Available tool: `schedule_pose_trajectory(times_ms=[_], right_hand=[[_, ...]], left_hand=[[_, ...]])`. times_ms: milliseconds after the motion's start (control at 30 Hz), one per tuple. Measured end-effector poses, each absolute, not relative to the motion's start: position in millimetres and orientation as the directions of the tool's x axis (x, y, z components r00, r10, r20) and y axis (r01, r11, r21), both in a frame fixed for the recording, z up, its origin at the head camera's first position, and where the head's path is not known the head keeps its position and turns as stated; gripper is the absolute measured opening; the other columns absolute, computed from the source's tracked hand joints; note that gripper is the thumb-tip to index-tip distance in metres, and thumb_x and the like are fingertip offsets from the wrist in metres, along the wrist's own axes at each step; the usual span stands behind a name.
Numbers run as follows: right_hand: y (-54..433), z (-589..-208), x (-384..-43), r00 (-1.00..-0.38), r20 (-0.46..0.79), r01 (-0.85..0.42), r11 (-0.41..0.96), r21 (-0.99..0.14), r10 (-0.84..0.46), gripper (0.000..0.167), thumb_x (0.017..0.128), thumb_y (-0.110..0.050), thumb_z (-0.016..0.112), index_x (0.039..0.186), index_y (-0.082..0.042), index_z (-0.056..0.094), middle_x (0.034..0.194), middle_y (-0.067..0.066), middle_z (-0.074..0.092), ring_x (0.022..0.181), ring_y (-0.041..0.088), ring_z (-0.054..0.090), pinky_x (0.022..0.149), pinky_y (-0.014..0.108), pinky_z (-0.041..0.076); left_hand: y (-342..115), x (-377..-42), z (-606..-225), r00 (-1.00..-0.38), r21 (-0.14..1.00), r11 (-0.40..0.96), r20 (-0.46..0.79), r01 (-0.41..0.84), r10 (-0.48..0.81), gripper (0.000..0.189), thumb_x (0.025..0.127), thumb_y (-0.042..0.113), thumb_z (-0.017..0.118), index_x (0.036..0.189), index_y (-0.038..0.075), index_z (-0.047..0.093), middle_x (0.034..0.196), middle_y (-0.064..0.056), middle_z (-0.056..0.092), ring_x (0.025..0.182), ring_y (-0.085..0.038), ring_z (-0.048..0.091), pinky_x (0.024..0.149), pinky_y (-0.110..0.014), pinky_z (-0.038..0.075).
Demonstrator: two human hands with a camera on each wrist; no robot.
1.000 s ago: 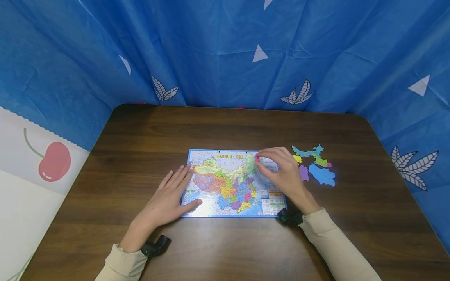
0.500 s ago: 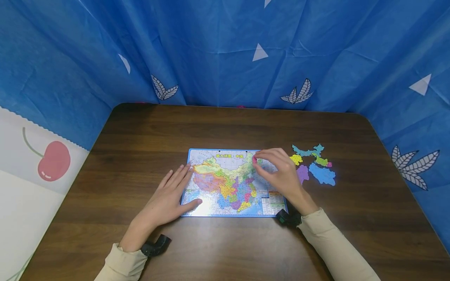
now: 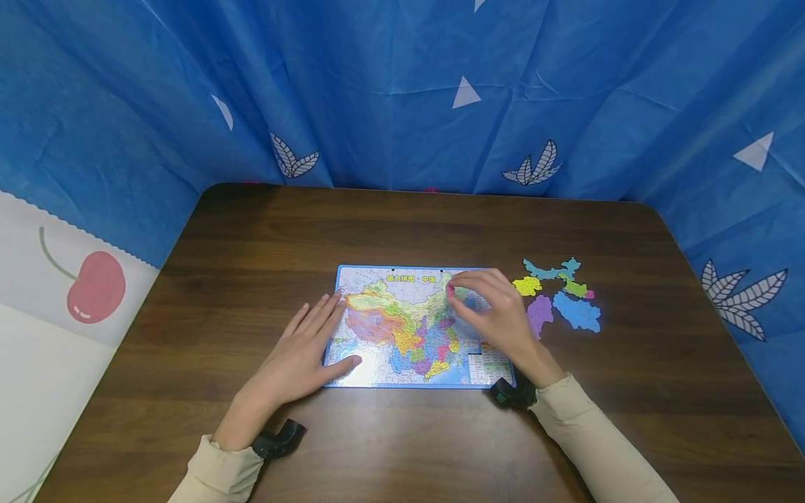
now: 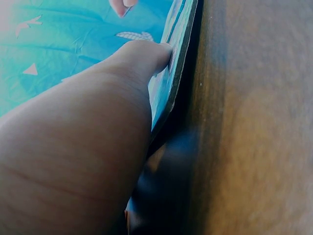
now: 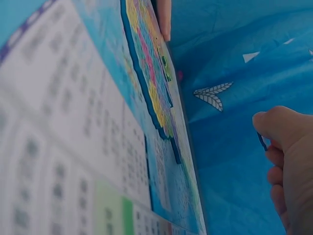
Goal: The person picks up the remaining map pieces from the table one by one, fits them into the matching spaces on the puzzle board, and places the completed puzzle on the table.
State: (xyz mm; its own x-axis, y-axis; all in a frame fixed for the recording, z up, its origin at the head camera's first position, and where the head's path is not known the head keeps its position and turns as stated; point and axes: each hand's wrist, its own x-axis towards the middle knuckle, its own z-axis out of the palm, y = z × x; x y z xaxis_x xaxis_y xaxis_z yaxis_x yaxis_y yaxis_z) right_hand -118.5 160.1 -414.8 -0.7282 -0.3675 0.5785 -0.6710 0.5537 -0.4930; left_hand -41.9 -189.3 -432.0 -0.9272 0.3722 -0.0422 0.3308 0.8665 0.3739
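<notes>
A flat map puzzle board [image 3: 490, 369] with a blue border lies on the table, many of its coloured pieces fitted in the map. My left hand [image 3: 307, 353] rests on the board's left side, fingers straight and spread; its thumb [image 4: 159, 58] lies on the board's surface in the left wrist view. Above the map's upper right part, my right hand [image 3: 497, 307] pinches a small pink puzzle piece [image 3: 450, 288] between thumb and fingers. In the right wrist view that puzzle piece [image 5: 262, 141] appears as a thin dark edge, held apart from the board.
Loose puzzle pieces lie right of the board: a teal one [image 3: 547, 272], a yellow one [image 3: 527, 285], a purple one [image 3: 539, 316], a blue one [image 3: 576, 312], a green one [image 3: 574, 287] and a small pink one [image 3: 590, 294]. A blue curtain [image 3: 390, 98] hangs behind the wooden table [image 3: 283, 230].
My right hand has shifted slightly left over the map with the pink puzzle piece, uncovering more of the yellow and purple pieces. The left hand has stayed in place.
</notes>
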Motion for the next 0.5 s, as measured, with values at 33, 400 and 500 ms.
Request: schedule_pose_trajectory(times_ms=[33,400,500], right_hand=[[159.7,-415.5,-118.6,-0.726,0.580,-0.674,0.553,-0.490,-0.370,0.031,0.079,-0.012,0.090,0.108,-0.009,0.079,0.113,0.004,0.077,0.106,0.022,0.064,0.090,0.034,0.054],[152.2,-426.4,-115.9,-0.721,0.560,-0.688,0.522,-0.505,-0.409,0.025,0.085,-0.018,0.086,0.109,-0.011,0.079,0.113,0.001,0.076,0.108,0.019,0.067,0.096,0.035,0.055],[151.5,-427.8,-114.9,-0.730,0.543,-0.680,0.525,-0.513,-0.415,0.026,0.086,-0.018,0.085,0.110,-0.012,0.079,0.114,0.000,0.076,0.109,0.017,0.067,0.097,0.035,0.055]], left_hand=[[-189.4,-41.9,-432.0,-0.927,0.374,0.866,-0.042,0.331,0.372,0.101,0.091,0.071,0.059,0.165,0.012,0.025,0.174,-0.005,0.013,0.161,-0.029,0.012,0.129,-0.053,0.007],[-188.8,-42.0,-431.7,-0.928,0.369,0.870,-0.050,0.327,0.370,0.102,0.091,0.072,0.058,0.165,0.011,0.024,0.174,-0.006,0.014,0.161,-0.029,0.012,0.129,-0.054,0.008],[-188.9,-41.8,-431.3,-0.928,0.369,0.870,-0.049,0.327,0.370,0.101,0.091,0.072,0.058,0.165,0.011,0.024,0.174,-0.007,0.014,0.161,-0.029,0.012,0.129,-0.053,0.007]])
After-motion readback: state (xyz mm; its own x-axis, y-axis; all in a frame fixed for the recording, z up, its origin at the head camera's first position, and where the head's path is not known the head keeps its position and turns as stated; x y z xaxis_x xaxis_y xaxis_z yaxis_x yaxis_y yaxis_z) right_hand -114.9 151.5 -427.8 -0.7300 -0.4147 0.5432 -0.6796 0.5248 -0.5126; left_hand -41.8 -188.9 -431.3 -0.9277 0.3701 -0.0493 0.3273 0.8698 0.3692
